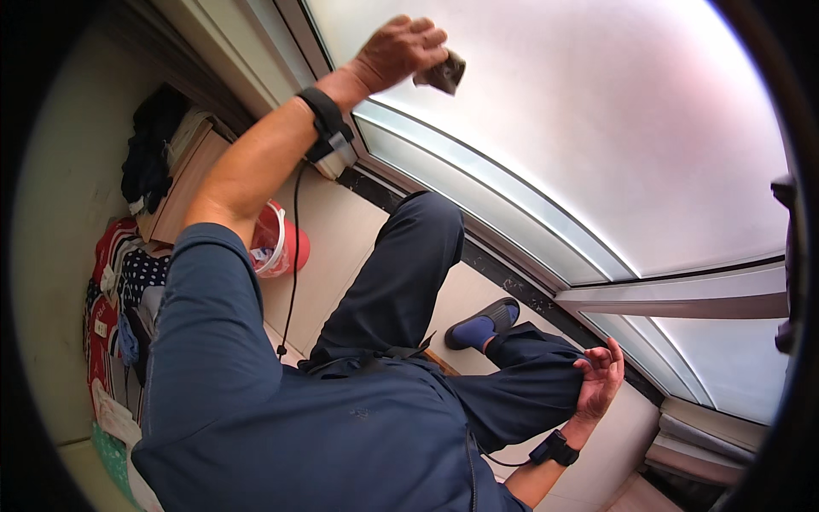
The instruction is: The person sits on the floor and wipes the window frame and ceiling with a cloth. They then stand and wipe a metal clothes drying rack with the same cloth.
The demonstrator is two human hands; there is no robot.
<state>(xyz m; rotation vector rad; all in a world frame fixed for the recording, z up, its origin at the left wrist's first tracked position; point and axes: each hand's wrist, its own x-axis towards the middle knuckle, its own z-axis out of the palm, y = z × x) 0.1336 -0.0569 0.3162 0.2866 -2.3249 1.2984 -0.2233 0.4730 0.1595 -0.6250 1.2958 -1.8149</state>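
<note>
My left hand (pixel 403 51) is raised at the upper middle of the view, its fingers closed around a small brown folded item (pixel 443 73), perhaps a cloth. That item is in front of the frosted glass pane (pixel 576 115) of a framed door; whether it touches the glass I cannot tell. My right hand (pixel 600 381) rests beside my bent right knee at the lower right, palm turned up. Its fingers are apart and slightly curled, with nothing in them. Both wrists carry black straps with cables.
A red bucket (pixel 297 246) with a white handle and a plastic liner stands on the tiled floor to the left. Clothes (pixel 115 307) are piled beside a wooden cabinet (pixel 185 182). Along the door runs a dark stone sill (pixel 505 281). Folded textiles (pixel 697 457) lie at lower right.
</note>
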